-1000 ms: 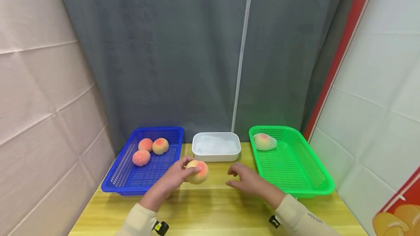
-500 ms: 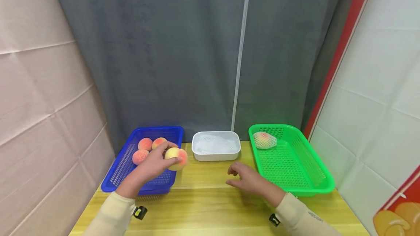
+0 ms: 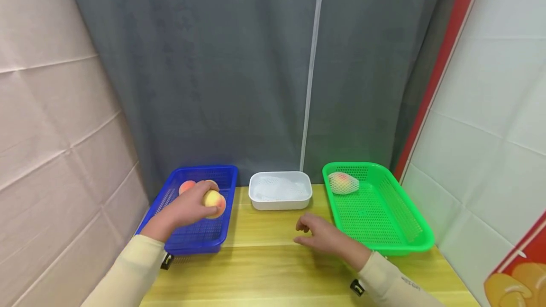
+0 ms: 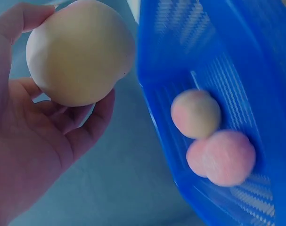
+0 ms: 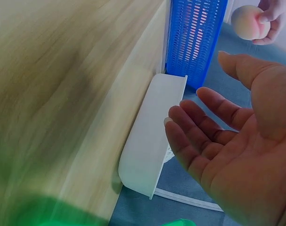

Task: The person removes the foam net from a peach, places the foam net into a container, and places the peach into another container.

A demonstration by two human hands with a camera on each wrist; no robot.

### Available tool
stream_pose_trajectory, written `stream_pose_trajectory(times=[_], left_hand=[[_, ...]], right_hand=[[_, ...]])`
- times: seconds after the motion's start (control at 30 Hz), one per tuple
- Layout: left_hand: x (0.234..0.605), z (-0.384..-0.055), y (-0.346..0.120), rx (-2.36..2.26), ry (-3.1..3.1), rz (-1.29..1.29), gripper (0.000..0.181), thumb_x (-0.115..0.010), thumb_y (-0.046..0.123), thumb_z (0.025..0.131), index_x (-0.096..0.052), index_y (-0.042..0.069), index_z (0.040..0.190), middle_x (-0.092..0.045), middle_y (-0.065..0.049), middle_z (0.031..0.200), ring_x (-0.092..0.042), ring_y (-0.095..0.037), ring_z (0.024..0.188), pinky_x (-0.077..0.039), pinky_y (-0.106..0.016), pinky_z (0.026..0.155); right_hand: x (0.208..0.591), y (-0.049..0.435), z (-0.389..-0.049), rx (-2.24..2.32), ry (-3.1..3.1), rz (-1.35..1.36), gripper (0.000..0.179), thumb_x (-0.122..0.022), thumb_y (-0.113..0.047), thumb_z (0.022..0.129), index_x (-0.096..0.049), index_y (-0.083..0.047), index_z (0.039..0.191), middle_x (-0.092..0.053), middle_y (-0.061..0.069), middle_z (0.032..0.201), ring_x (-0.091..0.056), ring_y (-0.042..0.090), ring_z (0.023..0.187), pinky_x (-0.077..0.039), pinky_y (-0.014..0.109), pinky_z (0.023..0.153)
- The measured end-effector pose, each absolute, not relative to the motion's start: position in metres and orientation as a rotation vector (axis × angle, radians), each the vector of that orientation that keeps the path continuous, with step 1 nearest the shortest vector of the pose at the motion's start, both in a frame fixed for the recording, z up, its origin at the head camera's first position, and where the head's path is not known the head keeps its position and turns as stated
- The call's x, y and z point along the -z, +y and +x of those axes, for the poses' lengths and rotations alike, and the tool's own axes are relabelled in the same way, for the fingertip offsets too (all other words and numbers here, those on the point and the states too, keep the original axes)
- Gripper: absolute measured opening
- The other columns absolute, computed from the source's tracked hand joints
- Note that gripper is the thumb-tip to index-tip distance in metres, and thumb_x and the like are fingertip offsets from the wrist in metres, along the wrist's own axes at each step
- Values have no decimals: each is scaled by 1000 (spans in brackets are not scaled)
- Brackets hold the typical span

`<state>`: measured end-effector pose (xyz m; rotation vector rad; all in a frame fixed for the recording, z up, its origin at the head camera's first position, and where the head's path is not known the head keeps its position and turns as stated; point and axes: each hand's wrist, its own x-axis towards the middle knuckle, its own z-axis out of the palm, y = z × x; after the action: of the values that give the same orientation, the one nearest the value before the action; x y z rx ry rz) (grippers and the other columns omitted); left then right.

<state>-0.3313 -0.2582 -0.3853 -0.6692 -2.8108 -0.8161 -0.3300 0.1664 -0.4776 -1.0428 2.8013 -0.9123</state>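
My left hand [image 3: 187, 207] grips a yellow-and-pink peach [image 3: 214, 203] above the blue basket [image 3: 230, 212]. Thumb and fingers wrap round this peach [image 4: 81, 54] in the left wrist view. Inside the basket lie a yellowish peach [image 4: 195, 114] and pinker peaches [image 4: 230, 159]; in the head view the hand hides most of them. My right hand [image 3: 326, 237] holds nothing and hangs over the table with relaxed, slightly bent fingers, left of the green basket [image 3: 420, 224]. A peach in a white foam net [image 3: 343, 183] lies in the green basket's back left corner.
A white tray [image 3: 280, 206] stands between the two baskets at the back of the wooden table [image 3: 264, 269]. Behind it hangs a grey curtain [image 3: 230, 84]. Pale panels close in the left and right sides.
My left hand has carried the peach leftward from in front of the white tray to above the blue basket. The right hand has stayed in place.
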Motion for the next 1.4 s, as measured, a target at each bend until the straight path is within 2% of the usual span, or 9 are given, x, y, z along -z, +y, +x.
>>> stream_pose_trajectory(times=[0.23, 0.4, 0.6, 0.7, 1.0, 1.17, 1.3, 1.4], left_hand=[[392, -359, -288, 714, -2878, -676, 43, -87, 30, 94, -71, 7, 127, -70, -7, 122, -61, -22, 100, -54, -39, 83], [393, -374, -301, 666, -2945, -644, 50, -86, 31, 94, -68, 2, 130, -68, -11, 119, -61, -26, 100, -53, -43, 84], [398, -391, -304, 615, -2999, -587, 48, -87, 33, 93, -69, 5, 128, -68, -8, 113, -62, -27, 100, -54, -45, 87], [401, -400, -301, 582, -3020, -581, 47, -87, 34, 93, -69, 6, 127, -67, -6, 111, -62, -26, 100, -54, -46, 89], [405, -429, -301, 505, -3017, -658, 41, -81, 29, 90, -69, 1, 118, -70, -8, 102, -65, -29, 94, -56, -51, 89], [406, -436, -302, 468, -3023, -631, 39, -81, 28, 89, -69, 0, 114, -70, -9, 98, -65, -30, 91, -56, -52, 87], [413, -438, -303, 514, -3046, -583, 40, -84, 27, 87, -70, 2, 114, -70, -8, 98, -65, -29, 91, -55, -48, 87], [421, -437, -302, 702, -3096, -482, 41, -88, 22, 85, -69, 2, 115, -68, -8, 99, -64, -27, 93, -55, -41, 86]], right_hand=[[477, 168, -330, 927, 2780, -1035, 29, -84, -27, 100, -71, -4, 111, -71, 10, 108, -67, 25, 99, -60, 42, 89], [477, 167, -330, 951, 2765, -1048, 23, -85, -24, 100, -71, -7, 108, -71, 10, 107, -68, 28, 97, -60, 39, 86], [478, 167, -328, 962, 2745, -1034, 25, -85, -25, 99, -71, -7, 108, -70, 9, 106, -68, 31, 97, -59, 37, 85], [478, 167, -328, 954, 2752, -1023, 27, -85, -27, 99, -71, -6, 109, -70, 9, 107, -68, 30, 97, -59, 38, 85], [477, 166, -331, 927, 2757, -1013, 26, -83, -27, 100, -72, -6, 111, -72, 10, 109, -68, 26, 99, -59, 42, 89], [477, 165, -331, 900, 2767, -1026, 22, -84, -27, 100, -71, -11, 109, -72, 5, 107, -67, 24, 98, -59, 41, 89], [476, 165, -331, 903, 2761, -1015, 23, -83, -28, 100, -71, -10, 110, -72, 7, 109, -67, 24, 99, -59, 41, 89], [476, 165, -331, 915, 2754, -1011, 23, -84, -27, 100, -71, -10, 110, -72, 9, 109, -67, 25, 99, -59, 41, 88]])
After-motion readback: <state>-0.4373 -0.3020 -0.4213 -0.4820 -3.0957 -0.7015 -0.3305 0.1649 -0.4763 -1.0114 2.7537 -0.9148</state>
